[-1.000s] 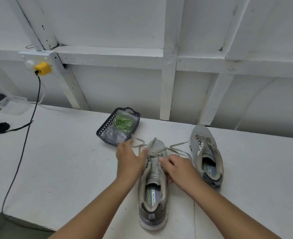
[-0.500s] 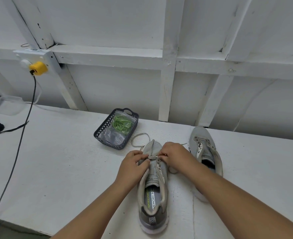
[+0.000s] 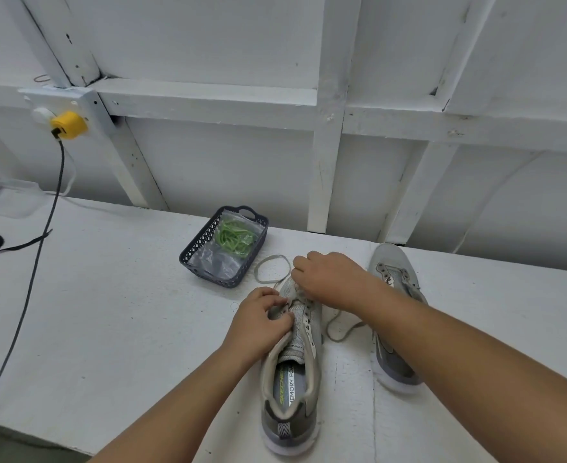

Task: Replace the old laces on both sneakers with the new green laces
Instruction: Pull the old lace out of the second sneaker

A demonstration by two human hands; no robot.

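Left hand (image 3: 258,324) gripping the near sneaker (image 3: 292,372) at its left eyelet edge, fingers curled around the upper; right hand (image 3: 332,279) over the toe, fingers pinching the old lace (image 3: 339,332), whose loose ends trail on the table (image 3: 108,312). Second sneaker (image 3: 395,285) just right, partly behind the right forearm. Green laces (image 3: 235,237) bagged in the dark basket (image 3: 198,252), just beyond the hands.
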